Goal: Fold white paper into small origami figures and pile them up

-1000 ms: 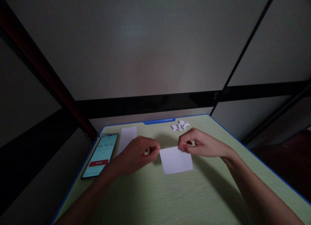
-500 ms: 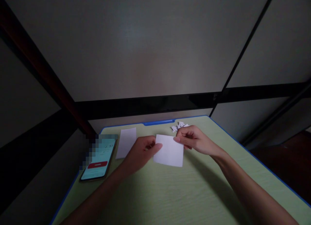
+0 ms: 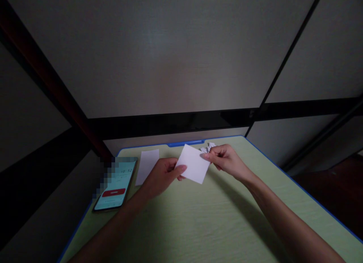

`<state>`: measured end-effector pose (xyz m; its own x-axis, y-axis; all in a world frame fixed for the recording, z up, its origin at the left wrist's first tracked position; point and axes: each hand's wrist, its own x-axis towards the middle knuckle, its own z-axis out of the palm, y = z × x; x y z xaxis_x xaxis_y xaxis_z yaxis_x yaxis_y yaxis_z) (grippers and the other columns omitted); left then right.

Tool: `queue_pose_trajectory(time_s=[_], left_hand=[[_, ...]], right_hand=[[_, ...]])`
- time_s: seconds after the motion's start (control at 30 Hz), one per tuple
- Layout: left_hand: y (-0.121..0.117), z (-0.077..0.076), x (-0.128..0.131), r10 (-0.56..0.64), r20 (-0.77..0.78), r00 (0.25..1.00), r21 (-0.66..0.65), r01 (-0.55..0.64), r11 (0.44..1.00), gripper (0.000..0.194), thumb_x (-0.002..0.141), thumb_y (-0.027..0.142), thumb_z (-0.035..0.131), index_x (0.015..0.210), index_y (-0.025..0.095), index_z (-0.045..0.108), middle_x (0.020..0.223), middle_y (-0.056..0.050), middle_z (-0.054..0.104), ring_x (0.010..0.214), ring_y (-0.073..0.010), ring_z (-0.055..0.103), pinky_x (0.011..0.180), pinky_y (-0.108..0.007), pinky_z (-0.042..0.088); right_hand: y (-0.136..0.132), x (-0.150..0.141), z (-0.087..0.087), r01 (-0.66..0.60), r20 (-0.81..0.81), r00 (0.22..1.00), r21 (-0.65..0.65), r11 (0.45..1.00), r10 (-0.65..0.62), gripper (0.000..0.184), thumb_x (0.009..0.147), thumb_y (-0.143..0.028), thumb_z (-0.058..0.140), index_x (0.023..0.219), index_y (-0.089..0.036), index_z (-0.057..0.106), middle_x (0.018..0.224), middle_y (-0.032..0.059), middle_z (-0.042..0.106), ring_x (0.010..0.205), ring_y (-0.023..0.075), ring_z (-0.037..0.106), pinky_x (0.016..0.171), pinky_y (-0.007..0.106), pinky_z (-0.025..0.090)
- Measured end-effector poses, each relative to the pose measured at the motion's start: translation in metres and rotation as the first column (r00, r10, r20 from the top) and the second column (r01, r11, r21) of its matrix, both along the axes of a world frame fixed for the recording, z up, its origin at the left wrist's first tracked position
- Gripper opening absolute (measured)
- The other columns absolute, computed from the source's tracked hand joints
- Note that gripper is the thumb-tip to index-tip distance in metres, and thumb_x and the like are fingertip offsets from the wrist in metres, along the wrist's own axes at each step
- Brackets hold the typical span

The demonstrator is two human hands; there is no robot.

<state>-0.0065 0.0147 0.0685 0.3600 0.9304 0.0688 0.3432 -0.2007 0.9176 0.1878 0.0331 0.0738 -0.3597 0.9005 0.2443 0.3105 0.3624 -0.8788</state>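
Observation:
A small white paper rectangle [image 3: 193, 164] is held tilted just above the green table [image 3: 198, 225], at its far middle. My left hand [image 3: 162, 175] pinches the paper's left corner between thumb and fingers. Its right corner is pinched by my right hand [image 3: 224, 159]. Both hands are closed on the paper. Just behind the right hand lie several small folded white paper pieces [image 3: 209, 146], partly hidden by the fingers.
Left of my hands another white paper rectangle [image 3: 146, 166] lies flat. A phone [image 3: 115, 187] with a lit timer screen and red button rests near the table's left edge. The table has a blue rim [image 3: 185, 143]; a dim wall rises behind it.
The paper has been lifted off the table, carried left and away from me, and turned to a diamond tilt. My left hand has taken hold of it.

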Motion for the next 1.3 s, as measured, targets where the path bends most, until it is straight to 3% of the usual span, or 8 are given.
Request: queue_pose_trajectory(time_s=[0.07, 0.2, 0.3, 0.4, 0.63, 0.9, 1.17, 1.3], left_hand=[[0.001, 0.001, 0.000, 0.000, 0.015, 1.000, -0.016, 0.000, 1.000, 0.020, 0.071, 0.025, 0.046, 0.059, 0.012, 0.056, 0.052, 0.001, 0.056, 0.050, -0.0080, 0.048, 0.050, -0.021, 0.036], [-0.002, 0.006, 0.001, 0.149, 0.055, 0.987, -0.013, -0.149, 0.989, 0.021, 0.069, 0.023, 0.048, 0.054, 0.013, 0.057, 0.050, 0.001, 0.056, 0.048, -0.0077, 0.047, 0.049, -0.020, 0.036], [-0.005, 0.010, 0.002, 0.249, 0.042, 0.968, -0.010, -0.249, 0.969, 0.022, 0.068, 0.024, 0.049, 0.050, 0.013, 0.054, 0.046, 0.003, 0.052, 0.043, -0.0068, 0.044, 0.045, -0.019, 0.034], [-0.007, 0.010, 0.002, 0.274, 0.007, 0.962, 0.033, -0.274, 0.961, 0.023, 0.067, 0.026, 0.051, 0.048, 0.014, 0.053, 0.045, 0.004, 0.051, 0.042, -0.0066, 0.042, 0.044, -0.019, 0.032], [-0.012, 0.008, 0.006, 0.237, -0.058, 0.970, 0.143, -0.227, 0.963, 0.022, 0.066, 0.028, 0.050, 0.051, 0.013, 0.054, 0.048, 0.003, 0.052, 0.048, -0.0091, 0.045, 0.049, -0.022, 0.035], [-0.022, 0.009, 0.011, 0.084, -0.077, 0.994, 0.216, -0.065, 0.974, 0.015, 0.068, 0.023, 0.050, 0.058, 0.014, 0.057, 0.053, 0.002, 0.056, 0.053, -0.0097, 0.049, 0.052, -0.021, 0.037], [-0.023, 0.009, 0.007, -0.126, 0.004, 0.992, 0.117, 0.125, 0.985, 0.012, 0.067, 0.021, 0.053, 0.058, 0.014, 0.058, 0.053, 0.003, 0.056, 0.054, -0.0097, 0.050, 0.052, -0.020, 0.038], [-0.024, 0.012, 0.007, -0.158, 0.058, 0.986, 0.087, 0.152, 0.984, 0.015, 0.065, 0.020, 0.055, 0.051, 0.014, 0.054, 0.055, 0.002, 0.057, 0.055, -0.0097, 0.050, 0.054, -0.021, 0.038]], right_hand=[[0.000, 0.000, 0.001, 0.058, -0.043, 0.997, -0.016, 0.998, -0.058, 0.040, 0.072, -0.036, 0.049, 0.040, -0.015, 0.036, 0.034, -0.0074, 0.032, 0.033, 0.0030, 0.024, 0.035, 0.019, 0.017], [0.002, -0.001, -0.003, 0.104, -0.050, 0.993, -0.021, 0.994, -0.104, 0.037, 0.072, -0.037, 0.048, 0.044, -0.015, 0.037, 0.038, -0.0065, 0.035, 0.035, 0.0039, 0.028, 0.036, 0.019, 0.020], [0.003, -0.003, -0.007, 0.218, -0.023, 0.976, 0.102, 0.971, -0.217, 0.023, 0.068, -0.030, 0.054, 0.056, -0.016, 0.041, 0.047, -0.0064, 0.036, 0.041, 0.0052, 0.030, 0.039, 0.018, 0.022], [-0.002, -0.008, -0.006, 0.284, 0.043, 0.953, 0.228, 0.931, -0.301, 0.017, 0.066, -0.024, 0.056, 0.066, -0.017, 0.041, 0.052, -0.0059, 0.037, 0.046, 0.0068, 0.032, 0.042, 0.019, 0.024], [-0.026, -0.027, 0.005, -0.097, 0.201, 0.978, 0.234, 0.967, 0.050, 0.020, 0.069, -0.029, 0.055, 0.063, -0.016, 0.041, 0.065, -0.0017, 0.044, 0.057, 0.0088, 0.039, 0.049, 0.020, 0.029], [-0.036, -0.034, 0.005, -0.190, 0.146, 0.975, 0.136, 0.972, 0.170, 0.026, 0.065, -0.030, 0.059, 0.059, -0.016, 0.038, 0.064, -0.0024, 0.046, 0.058, 0.0086, 0.040, 0.050, 0.020, 0.030], [-0.037, -0.035, -0.003, -0.330, -0.101, 0.939, -0.001, 0.944, 0.328, 0.029, 0.059, -0.025, 0.065, 0.055, -0.016, 0.037, 0.059, -0.0039, 0.043, 0.055, 0.0072, 0.040, 0.052, 0.021, 0.034], [-0.038, -0.036, -0.002, -0.389, -0.186, 0.907, -0.028, 0.921, 0.377, 0.029, 0.056, -0.023, 0.067, 0.055, -0.015, 0.039, 0.059, -0.0042, 0.044, 0.056, 0.0073, 0.040, 0.054, 0.022, 0.035]])
